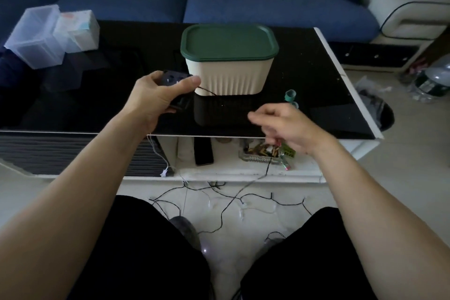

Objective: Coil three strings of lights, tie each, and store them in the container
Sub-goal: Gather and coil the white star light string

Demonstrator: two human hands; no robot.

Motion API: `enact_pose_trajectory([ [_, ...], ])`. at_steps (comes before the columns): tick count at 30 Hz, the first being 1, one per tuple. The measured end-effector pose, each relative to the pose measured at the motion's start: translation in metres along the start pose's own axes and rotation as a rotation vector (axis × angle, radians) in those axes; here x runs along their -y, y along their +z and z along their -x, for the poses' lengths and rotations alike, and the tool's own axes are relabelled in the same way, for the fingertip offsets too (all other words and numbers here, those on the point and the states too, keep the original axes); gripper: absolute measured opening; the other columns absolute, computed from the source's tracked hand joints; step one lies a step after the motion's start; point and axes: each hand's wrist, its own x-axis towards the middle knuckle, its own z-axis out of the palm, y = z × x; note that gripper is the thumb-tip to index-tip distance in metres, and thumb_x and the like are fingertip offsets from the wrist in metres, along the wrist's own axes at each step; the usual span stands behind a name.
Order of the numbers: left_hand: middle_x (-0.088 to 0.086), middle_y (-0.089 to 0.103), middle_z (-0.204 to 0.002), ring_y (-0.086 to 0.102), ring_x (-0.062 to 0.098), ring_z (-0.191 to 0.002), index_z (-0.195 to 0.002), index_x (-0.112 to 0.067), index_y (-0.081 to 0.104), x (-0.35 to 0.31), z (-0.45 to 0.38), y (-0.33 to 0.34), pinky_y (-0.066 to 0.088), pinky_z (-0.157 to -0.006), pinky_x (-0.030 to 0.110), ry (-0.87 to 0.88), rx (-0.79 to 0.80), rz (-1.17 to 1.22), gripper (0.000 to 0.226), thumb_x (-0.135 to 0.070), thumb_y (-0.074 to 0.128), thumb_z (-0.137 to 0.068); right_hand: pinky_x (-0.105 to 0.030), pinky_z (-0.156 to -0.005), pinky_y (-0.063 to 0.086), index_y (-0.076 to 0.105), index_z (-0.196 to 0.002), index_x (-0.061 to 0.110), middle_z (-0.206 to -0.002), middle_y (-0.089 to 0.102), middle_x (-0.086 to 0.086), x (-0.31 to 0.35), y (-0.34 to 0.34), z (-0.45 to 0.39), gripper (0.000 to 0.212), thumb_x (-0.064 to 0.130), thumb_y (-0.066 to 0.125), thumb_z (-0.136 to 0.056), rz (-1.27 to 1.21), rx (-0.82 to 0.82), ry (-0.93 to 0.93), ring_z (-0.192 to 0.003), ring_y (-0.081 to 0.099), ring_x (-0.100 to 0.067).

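Observation:
A cream ribbed container (230, 75) with a green lid (229, 42) on it stands on the black glass table (316, 95). My left hand (155, 95) grips a dark battery box (171, 78) of a light string just left of the container. My right hand (285, 124) pinches the dark wire of that string above the table's front edge. The wire drops from it to the floor, where the light string (233, 200) lies in loose tangles between my knees. A thin white wire (155, 151) hangs below my left wrist.
Clear plastic boxes (48, 34) sit at the table's back left. A small green tape roll (290, 95) stands right of the container. The lower shelf holds a glass dish (261, 153) with small items. A blue sofa (243, 0) lies behind the table.

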Motion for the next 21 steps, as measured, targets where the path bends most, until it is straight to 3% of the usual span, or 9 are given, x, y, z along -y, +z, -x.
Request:
enact_pose_trajectory([
  [3, -0.005, 0.074, -0.085, 0.071, 0.003, -0.074, -0.101, -0.013, 0.069, 0.01, 0.006, 0.002, 0.054, -0.071, 0.021, 0.009, 0.101, -0.26, 0.071, -0.053, 0.088, -0.045, -0.023, -0.046, 0.025, 0.065, -0.076, 0.017, -0.054, 0.029, 0.006, -0.005, -0.028, 0.003, 0.019, 0.022, 0.068, -0.094, -0.175, -0.207, -0.073, -0.049, 0.024, -0.01],
  [5, -0.003, 0.073, -0.079, 0.071, 0.005, -0.07, -0.098, -0.011, 0.068, 0.02, 0.007, 0.006, 0.053, -0.065, 0.018, -0.01, 0.138, -0.343, 0.073, -0.055, 0.089, -0.044, -0.024, -0.047, 0.024, 0.066, -0.072, 0.019, -0.054, 0.03, 0.005, -0.005, -0.033, 0.005, 0.022, 0.021, 0.069, -0.094, -0.166, -0.276, -0.122, -0.05, 0.023, -0.012],
  [10, 0.002, 0.069, -0.09, 0.07, 0.012, -0.073, -0.101, -0.013, 0.064, 0.035, 0.006, 0.007, 0.054, -0.054, 0.017, -0.02, 0.175, -0.437, 0.059, -0.041, 0.09, -0.056, -0.025, -0.049, 0.03, 0.069, -0.081, 0.015, -0.051, 0.04, 0.005, -0.01, -0.033, 0.01, 0.013, 0.02, 0.07, -0.093, 0.047, -0.189, -0.091, -0.048, 0.032, -0.012],
  [13, 0.006, 0.068, -0.096, 0.069, 0.015, -0.075, -0.105, -0.011, 0.064, 0.041, -0.005, -0.011, 0.055, -0.05, 0.019, 0.054, -0.018, -0.399, 0.055, -0.034, 0.091, -0.063, -0.03, -0.068, 0.054, 0.073, -0.094, 0.01, -0.063, 0.064, 0.002, -0.016, -0.03, 0.01, 0.011, 0.02, 0.071, -0.091, 0.231, -0.072, -0.037, -0.061, 0.058, -0.013],
  [15, 0.01, 0.064, -0.11, 0.068, 0.02, -0.087, -0.116, -0.009, 0.059, 0.044, -0.017, -0.034, 0.056, -0.047, 0.024, 0.049, -0.204, -0.365, 0.065, -0.035, 0.091, -0.066, -0.037, -0.087, 0.059, 0.074, -0.101, 0.008, -0.08, 0.074, -0.003, -0.021, -0.023, 0.007, 0.013, 0.017, 0.069, -0.093, 0.287, 0.037, 0.011, -0.078, 0.069, -0.017],
  [18, 0.016, 0.053, -0.131, 0.061, 0.028, -0.11, -0.132, -0.004, 0.038, 0.05, -0.034, -0.076, 0.055, -0.058, 0.034, -0.075, -0.392, -0.442, 0.086, -0.036, 0.089, -0.07, -0.039, -0.094, 0.056, 0.074, -0.108, 0.012, -0.093, 0.078, -0.002, -0.024, 0.002, -0.007, 0.014, 0.013, 0.066, -0.096, 0.334, 0.218, 0.046, -0.091, 0.073, -0.015],
  [21, 0.022, 0.048, -0.139, 0.051, 0.035, -0.125, -0.138, 0.004, 0.027, 0.062, -0.05, -0.119, 0.051, -0.093, 0.046, -0.205, -0.423, -0.638, 0.101, -0.039, 0.088, -0.069, -0.032, -0.096, 0.055, 0.073, -0.11, 0.021, -0.102, 0.078, 0.002, -0.021, 0.041, -0.025, 0.019, 0.011, 0.064, -0.097, 0.421, 0.454, 0.055, -0.103, 0.072, -0.013],
])
